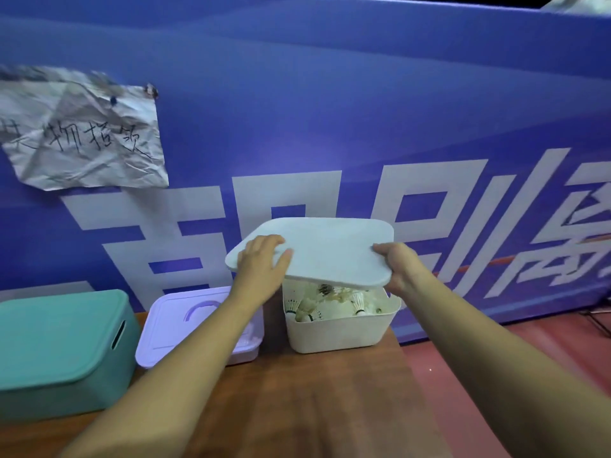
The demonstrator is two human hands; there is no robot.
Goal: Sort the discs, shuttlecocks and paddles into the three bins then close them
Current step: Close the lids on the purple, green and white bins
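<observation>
Your right hand [398, 269] pinches the right edge of the lid [327, 252], thumb on top and fingers out of sight beneath. Your left hand [261, 266] lies over the near-left corner with fingers and thumb on the upper face; I cannot tell whether anything curls under that edge. The lid hangs tilted above the white bin [337, 332], its near edge well clear of the rim, and the shuttlecocks [310, 309] show in the gap.

Square the lid to the bin before you lower it, matching the rounded corners to the bin's corners. Bring it down level, not edge first, so the feathers are not caught. Some shuttlecocks seem to sit near the rim, so look for any that stand proud and press them down first. Once it sits, press along each side in turn.

The lavender bin [172, 325] stands just beside your left forearm, lid on, so keep that elbow quiet. The teal bin [56, 352] at the far left of the table [314, 408] looks closed too, so this seems the last one.
</observation>
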